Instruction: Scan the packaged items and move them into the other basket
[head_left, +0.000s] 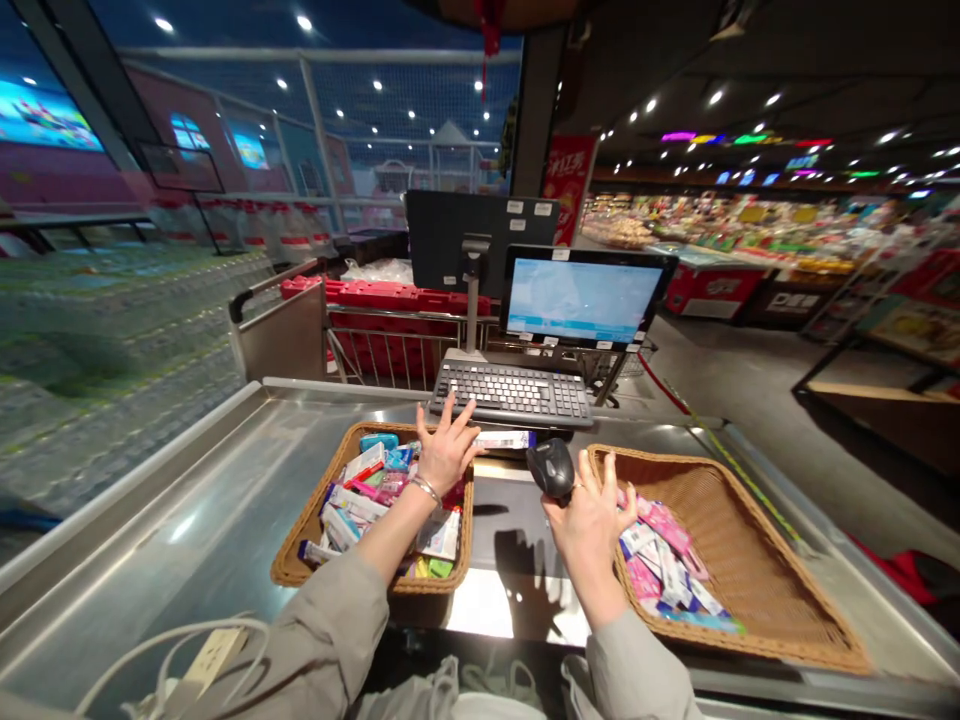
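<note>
My left hand (448, 450) is over the right side of the left wicker basket (300, 540), its upper fingers spread. By its thumb it holds a slim white box (506, 440) with a dark blue end; part of the grip is hidden. Small colourful packs and boxes (360, 505) fill this basket. In my right hand (592, 520) is a black barcode scanner (551, 468), its head pointing toward the box and its handle mostly hidden. The right wicker basket (757, 510), beside that hand, holds several pink and white packs (667, 555) at its left end.
Behind the baskets stand a black keyboard (514, 390), a lit screen (581, 295) and a second monitor's back (480, 240). A metal counter (202, 480) with raised edges bears everything. A power strip (214, 655) with white cable lies lower left. Beyond is a shopping cart (397, 345).
</note>
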